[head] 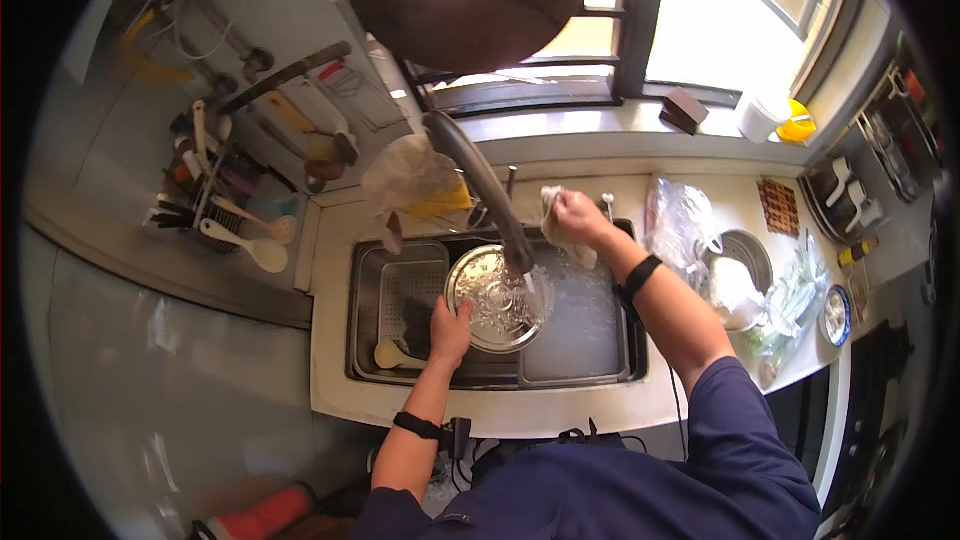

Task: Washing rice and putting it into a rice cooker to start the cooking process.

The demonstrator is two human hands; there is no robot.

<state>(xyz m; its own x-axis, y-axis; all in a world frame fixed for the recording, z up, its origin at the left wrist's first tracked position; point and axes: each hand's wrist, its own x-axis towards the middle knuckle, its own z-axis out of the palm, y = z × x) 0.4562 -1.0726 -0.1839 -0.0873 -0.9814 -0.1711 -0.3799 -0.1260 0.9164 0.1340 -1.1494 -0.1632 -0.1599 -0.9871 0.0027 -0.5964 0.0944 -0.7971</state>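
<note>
My left hand [451,331] grips the near left rim of a round metal lid or shallow pan [480,341], held over the middle of the sink [487,381]. Water from the faucet [480,172] splashes onto its shiny face. Behind the right basin, my right hand [579,216] holds a pale, bunched cloth [561,236] that hangs down towards the basin's back edge. Cloudy water fills the right basin [577,322]. In the left part of the sink sits a perforated metal drain tray [405,277], with a light-coloured ladle or spoon [390,354] at its near end.
Another cloth [401,180] hangs left of the faucet. Right of the sink stand plastic bags [679,214], a metal pot [750,251], bagged greens [795,307] and a blue-rimmed bowl [836,315]. Utensils [240,240] hang along the left wall. A large dark round object [465,0] hangs overhead.
</note>
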